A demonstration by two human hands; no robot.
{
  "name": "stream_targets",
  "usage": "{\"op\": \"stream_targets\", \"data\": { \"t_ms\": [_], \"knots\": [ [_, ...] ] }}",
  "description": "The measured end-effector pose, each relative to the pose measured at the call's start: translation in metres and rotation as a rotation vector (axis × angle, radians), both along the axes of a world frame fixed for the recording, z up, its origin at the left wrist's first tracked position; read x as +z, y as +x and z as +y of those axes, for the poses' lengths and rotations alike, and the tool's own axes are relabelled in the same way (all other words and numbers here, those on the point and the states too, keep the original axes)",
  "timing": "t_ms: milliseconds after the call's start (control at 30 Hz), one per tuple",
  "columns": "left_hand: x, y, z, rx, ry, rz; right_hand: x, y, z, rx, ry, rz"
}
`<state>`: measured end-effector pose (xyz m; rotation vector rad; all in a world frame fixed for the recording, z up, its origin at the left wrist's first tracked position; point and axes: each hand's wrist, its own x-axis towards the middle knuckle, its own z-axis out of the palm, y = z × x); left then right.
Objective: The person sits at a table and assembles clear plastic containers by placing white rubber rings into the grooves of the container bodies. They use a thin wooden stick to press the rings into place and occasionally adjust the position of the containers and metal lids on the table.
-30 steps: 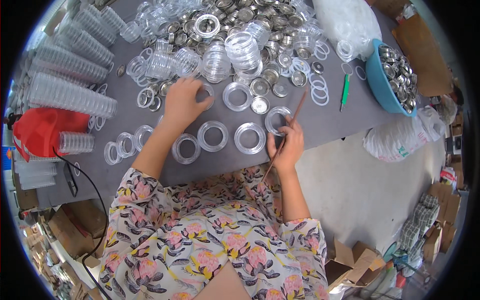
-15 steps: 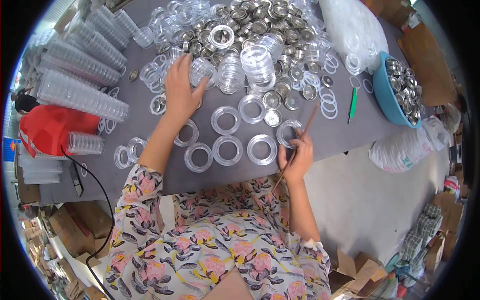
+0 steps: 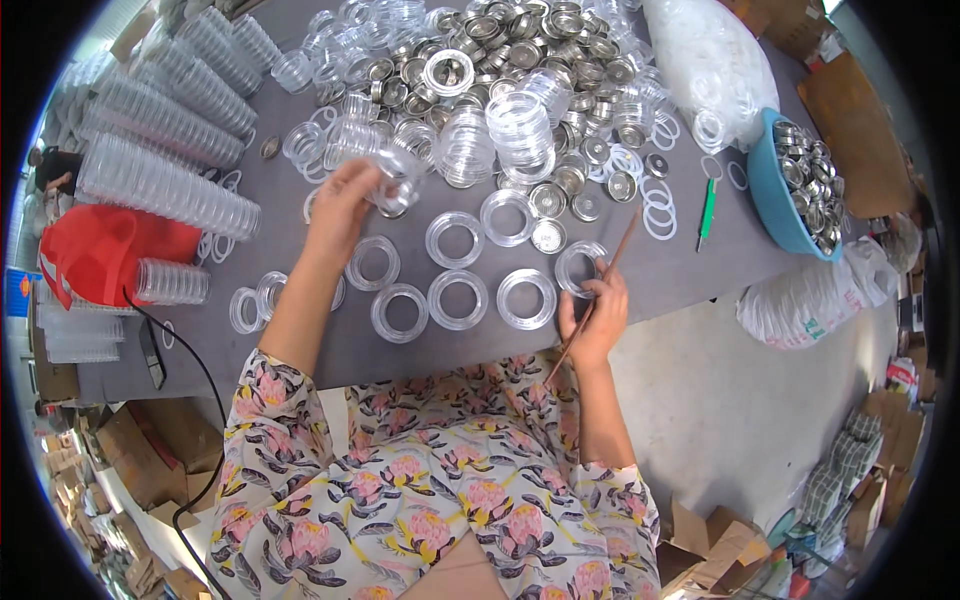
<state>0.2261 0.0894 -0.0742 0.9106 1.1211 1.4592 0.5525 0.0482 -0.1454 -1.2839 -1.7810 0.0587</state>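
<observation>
Head view: the left hand (image 3: 340, 203), nearly closed, pinches a blurry clear ring (image 3: 400, 170), maybe several. Most flat rings (image 3: 434, 241) lie on the surface (image 3: 660, 265), closer in and to its right. The right hand (image 3: 600, 318), fingers curled, holds a brown stick (image 3: 620, 245) slanting up right and touches another ring (image 3: 565, 267).

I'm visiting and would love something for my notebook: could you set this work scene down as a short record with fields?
Left hand: left hand holds a clear plastic piece, blurred, above the table
Right hand: right hand holds a thin brown stick, fingers at the edge of a clear ring
Surface: grey table
Nearest the person: loose clear rings, lying flat
Far side: heap of round metal pieces
Left side: clear plastic stacks
Right side: green tool; blue basin of metal pieces
</observation>
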Motion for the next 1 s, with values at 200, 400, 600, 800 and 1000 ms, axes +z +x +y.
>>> {"op": "stream_targets", "data": {
  "t_ms": [200,400,600,800,1000],
  "knots": [
    [-0.019,0.024,-0.024,-0.127,0.055,0.872,-0.001,-0.001,0.001,0.000,0.023,-0.012],
    [-0.014,0.009,-0.013,-0.118,0.523,1.533,-0.001,-0.001,0.001,0.010,0.027,0.001],
    [0.008,0.003,-0.018,-0.407,0.364,1.475,-0.001,-0.001,0.002,0.001,0.009,-0.010],
    [0.017,0.013,0.017,-0.050,0.431,1.339,-0.004,0.000,0.002,-0.010,0.008,-0.014],
    [0.005,0.006,0.044,0.084,0.343,1.355,-0.002,0.001,0.002,0.002,0.015,-0.029]
  ]
}}
